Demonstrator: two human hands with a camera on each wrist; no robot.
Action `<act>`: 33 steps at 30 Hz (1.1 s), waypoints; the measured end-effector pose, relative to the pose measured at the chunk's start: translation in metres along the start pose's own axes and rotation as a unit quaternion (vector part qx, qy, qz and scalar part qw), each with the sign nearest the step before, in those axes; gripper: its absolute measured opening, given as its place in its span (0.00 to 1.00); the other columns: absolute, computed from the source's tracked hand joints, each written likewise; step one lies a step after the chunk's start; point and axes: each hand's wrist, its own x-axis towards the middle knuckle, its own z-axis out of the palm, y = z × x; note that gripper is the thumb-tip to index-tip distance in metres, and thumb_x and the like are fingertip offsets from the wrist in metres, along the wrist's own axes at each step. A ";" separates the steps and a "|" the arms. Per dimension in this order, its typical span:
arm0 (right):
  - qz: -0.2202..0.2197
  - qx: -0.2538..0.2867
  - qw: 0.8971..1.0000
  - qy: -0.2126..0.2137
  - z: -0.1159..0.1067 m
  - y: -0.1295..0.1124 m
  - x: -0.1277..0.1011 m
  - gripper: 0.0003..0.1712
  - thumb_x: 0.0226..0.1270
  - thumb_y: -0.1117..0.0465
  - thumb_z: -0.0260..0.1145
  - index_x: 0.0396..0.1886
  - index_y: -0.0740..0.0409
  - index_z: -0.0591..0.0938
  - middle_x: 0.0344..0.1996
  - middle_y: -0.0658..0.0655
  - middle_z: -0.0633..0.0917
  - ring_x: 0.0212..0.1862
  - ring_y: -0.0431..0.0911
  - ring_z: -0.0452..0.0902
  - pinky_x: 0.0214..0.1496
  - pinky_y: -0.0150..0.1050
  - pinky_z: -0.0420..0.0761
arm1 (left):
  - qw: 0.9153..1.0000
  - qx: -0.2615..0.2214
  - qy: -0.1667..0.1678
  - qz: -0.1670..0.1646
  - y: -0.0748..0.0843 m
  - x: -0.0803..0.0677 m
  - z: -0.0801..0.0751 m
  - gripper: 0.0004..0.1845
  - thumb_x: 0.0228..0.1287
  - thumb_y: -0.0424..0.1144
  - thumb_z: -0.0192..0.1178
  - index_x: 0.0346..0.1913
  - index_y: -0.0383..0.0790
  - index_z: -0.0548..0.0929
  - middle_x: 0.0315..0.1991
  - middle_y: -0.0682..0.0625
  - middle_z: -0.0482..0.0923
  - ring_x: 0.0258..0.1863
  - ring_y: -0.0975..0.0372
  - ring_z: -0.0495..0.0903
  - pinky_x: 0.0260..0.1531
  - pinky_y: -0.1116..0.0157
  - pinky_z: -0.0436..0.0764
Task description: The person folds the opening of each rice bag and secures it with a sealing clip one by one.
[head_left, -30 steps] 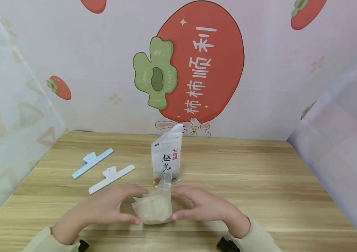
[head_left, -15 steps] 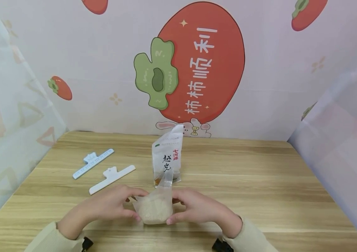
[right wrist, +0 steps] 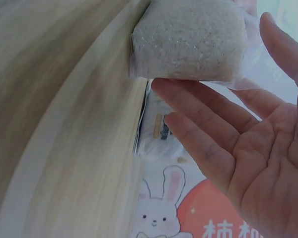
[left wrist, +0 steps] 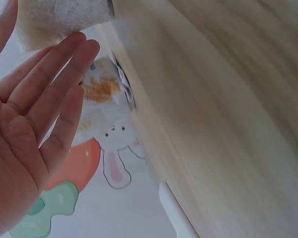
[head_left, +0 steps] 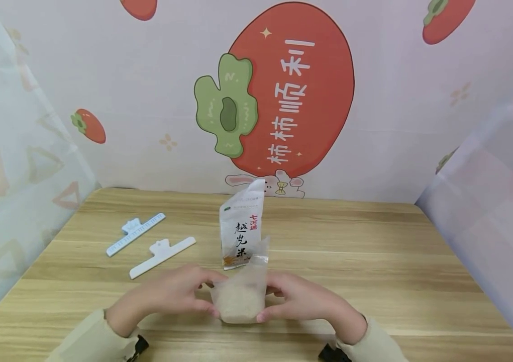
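Note:
A clear plastic bag of rice (head_left: 240, 302) stands on the table with its thin, loose top sticking up. My left hand (head_left: 179, 291) touches its left side, thumb in front and fingers toward the back. On the right side my right hand (head_left: 303, 296) touches it in the same way. Straight fingers (left wrist: 64, 69) lie against the bag in the left wrist view. The right wrist view shows rice grains through the bag (right wrist: 193, 44), with the extended right fingers (right wrist: 188, 101) along its back side.
Behind the rice bag stands a white printed packet (head_left: 240, 221). A blue bag clip (head_left: 136, 234) and a white bag clip (head_left: 162, 256) lie at the left on the wooden table (head_left: 365, 261). A printed cloth backdrop (head_left: 387, 100) borders the table.
My hands have closed in on the bag's sides. Over the last half second the bag has shifted right along with both hands, and its loose top has spread. The packet and clips stay put.

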 end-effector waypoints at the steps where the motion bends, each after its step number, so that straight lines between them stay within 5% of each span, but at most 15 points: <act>1: 0.001 -0.003 1.000 0.000 -0.001 0.001 -0.002 0.23 0.63 0.49 0.73 0.56 0.48 0.79 0.52 0.45 0.83 0.57 0.35 0.77 0.60 0.38 0.79 | 1.000 -0.001 -0.002 0.005 0.001 0.002 0.001 0.25 0.59 0.61 0.65 0.57 0.56 0.82 0.53 0.64 0.83 0.53 0.71 0.80 0.55 0.63 0.81; 6: -0.004 0.007 1.000 0.001 -0.005 0.007 -0.012 0.26 0.64 0.48 0.71 0.59 0.48 0.78 0.55 0.47 0.82 0.59 0.37 0.76 0.61 0.39 0.78 | 1.000 -0.021 -0.015 0.011 0.005 0.012 0.004 0.21 0.60 0.59 0.65 0.53 0.56 0.83 0.47 0.66 0.84 0.50 0.72 0.81 0.53 0.65 0.81; 12: -0.029 0.032 0.999 -0.007 -0.010 0.012 -0.022 0.25 0.66 0.51 0.70 0.59 0.51 0.77 0.55 0.50 0.82 0.58 0.37 0.78 0.63 0.36 0.77 | 0.997 -0.064 -0.027 -0.022 0.013 0.022 0.008 0.15 0.58 0.54 0.69 0.45 0.56 0.84 0.42 0.66 0.84 0.46 0.71 0.83 0.51 0.67 0.82; 19: -0.016 0.027 0.999 -0.004 -0.018 0.014 -0.033 0.23 0.65 0.51 0.71 0.57 0.52 0.79 0.55 0.50 0.83 0.58 0.36 0.77 0.63 0.38 0.77 | 0.997 -0.036 -0.019 -0.068 0.026 0.032 0.012 0.15 0.55 0.54 0.71 0.44 0.57 0.85 0.42 0.65 0.85 0.43 0.72 0.82 0.48 0.68 0.81; 33: -0.012 0.015 1.000 0.017 -0.030 0.012 -0.056 0.24 0.66 0.53 0.70 0.59 0.53 0.78 0.57 0.53 0.82 0.59 0.34 0.76 0.62 0.35 0.78 | 0.997 -0.021 0.002 -0.068 0.042 0.048 0.021 0.15 0.54 0.52 0.73 0.44 0.58 0.86 0.45 0.64 0.86 0.44 0.69 0.83 0.47 0.67 0.81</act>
